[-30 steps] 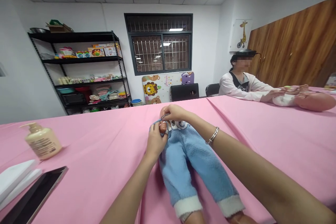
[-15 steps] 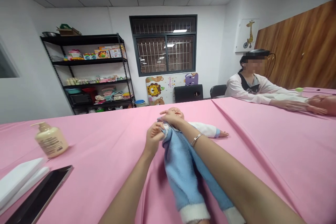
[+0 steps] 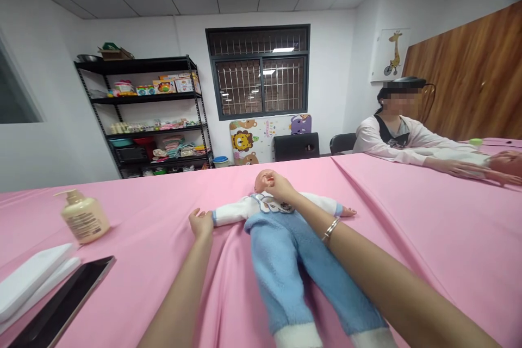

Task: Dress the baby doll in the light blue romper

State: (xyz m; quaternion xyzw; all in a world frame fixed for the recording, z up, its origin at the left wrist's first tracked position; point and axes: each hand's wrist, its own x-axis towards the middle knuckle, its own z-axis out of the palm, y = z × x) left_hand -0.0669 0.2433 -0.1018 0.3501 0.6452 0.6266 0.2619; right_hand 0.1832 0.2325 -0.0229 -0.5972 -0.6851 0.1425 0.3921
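A baby doll (image 3: 281,239) lies on its back on the pink-covered table, its head toward the far edge. It wears blue fleece trousers and a white top with blue cuffs and a scalloped bib collar. At the end of the doll's outstretched sleeve on the left, my left hand (image 3: 202,223) closes around the doll's hand, which is hidden. My right hand (image 3: 280,187), with a silver bracelet at the wrist, is over the doll's lower face. Its fingers are curled together, and what they hold, if anything, is hidden. The doll's other arm stretches out to the right.
A pump bottle (image 3: 84,217) stands at the left, behind a white pack (image 3: 35,277) and a dark phone (image 3: 65,304). Across the table on the right, a person (image 3: 391,136) rests their hands on another doll (image 3: 505,163). A black shelf rack (image 3: 150,98) stands against the wall.
My left hand has moved left from the doll's chest to its hand, and the sleeve is now stretched out sideways. My right hand has shifted slightly, from the doll's neck to its face.
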